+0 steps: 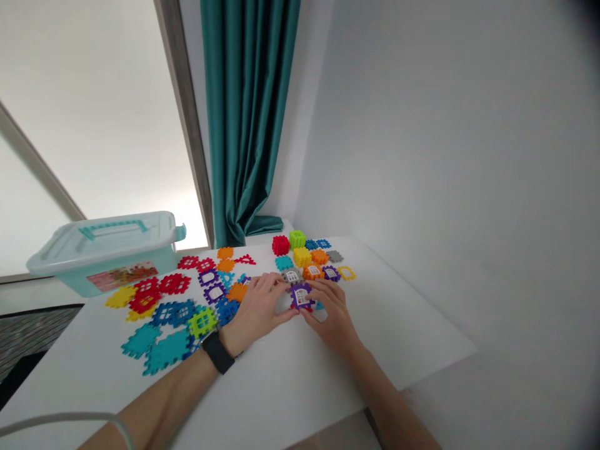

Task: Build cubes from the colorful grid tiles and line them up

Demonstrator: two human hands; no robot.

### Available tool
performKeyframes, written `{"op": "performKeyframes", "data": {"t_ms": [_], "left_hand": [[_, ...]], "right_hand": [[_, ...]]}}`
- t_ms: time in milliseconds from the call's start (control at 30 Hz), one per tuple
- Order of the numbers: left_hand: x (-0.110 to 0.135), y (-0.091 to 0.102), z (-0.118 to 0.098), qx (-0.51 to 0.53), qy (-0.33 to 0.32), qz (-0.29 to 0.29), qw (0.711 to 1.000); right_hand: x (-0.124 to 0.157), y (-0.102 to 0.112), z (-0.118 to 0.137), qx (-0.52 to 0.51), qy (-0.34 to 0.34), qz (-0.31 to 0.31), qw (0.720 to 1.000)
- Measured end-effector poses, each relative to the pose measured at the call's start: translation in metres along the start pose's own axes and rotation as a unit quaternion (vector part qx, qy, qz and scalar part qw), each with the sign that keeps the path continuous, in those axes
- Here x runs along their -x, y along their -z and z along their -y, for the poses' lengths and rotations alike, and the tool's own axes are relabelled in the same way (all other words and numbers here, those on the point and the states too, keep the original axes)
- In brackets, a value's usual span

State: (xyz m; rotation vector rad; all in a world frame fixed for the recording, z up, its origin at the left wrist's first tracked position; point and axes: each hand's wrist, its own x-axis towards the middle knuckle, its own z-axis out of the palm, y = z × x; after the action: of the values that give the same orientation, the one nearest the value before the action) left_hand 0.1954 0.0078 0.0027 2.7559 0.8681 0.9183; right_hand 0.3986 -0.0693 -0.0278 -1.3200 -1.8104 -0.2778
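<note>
My left hand (257, 310) and my right hand (331, 315) meet over a purple block with a white window panel (300, 297) on the white table (290, 381). Both hands have their fingers curled and pinched on this piece. A grey window block (291, 275) lies just beyond my left fingertips. An orange window block (312, 271) and another purple one (330, 272) sit a little farther back. A black watch (217, 352) is on my left wrist.
Flat interlocking tiles in red, blue, teal, yellow and green (164, 312) spread across the table's left. Assembled cubes, red (280, 245), green (297, 239) and yellow (302, 256), stand at the back. A pale teal lidded box (107, 250) sits far left. A teal curtain (248, 112) hangs behind.
</note>
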Motion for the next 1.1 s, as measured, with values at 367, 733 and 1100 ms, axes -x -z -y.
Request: {"op": "performKeyframes", "data": {"t_ms": [367, 733, 1100], "left_hand": [[-0.009, -0.033, -0.024, -0.017, -0.075, 0.038, 0.996], [-0.001, -0.038, -0.024, -0.054, -0.115, 0.049, 0.991], [-0.003, -0.038, -0.023, -0.039, -0.106, 0.069, 0.991]], "right_hand": [[0.022, 0.037, -0.086, -0.014, -0.127, 0.036, 0.991], [-0.004, 0.035, -0.151, -0.01, -0.151, 0.071, 0.986], [-0.012, 0.017, -0.165, -0.01, -0.109, 0.103, 0.989]]}}
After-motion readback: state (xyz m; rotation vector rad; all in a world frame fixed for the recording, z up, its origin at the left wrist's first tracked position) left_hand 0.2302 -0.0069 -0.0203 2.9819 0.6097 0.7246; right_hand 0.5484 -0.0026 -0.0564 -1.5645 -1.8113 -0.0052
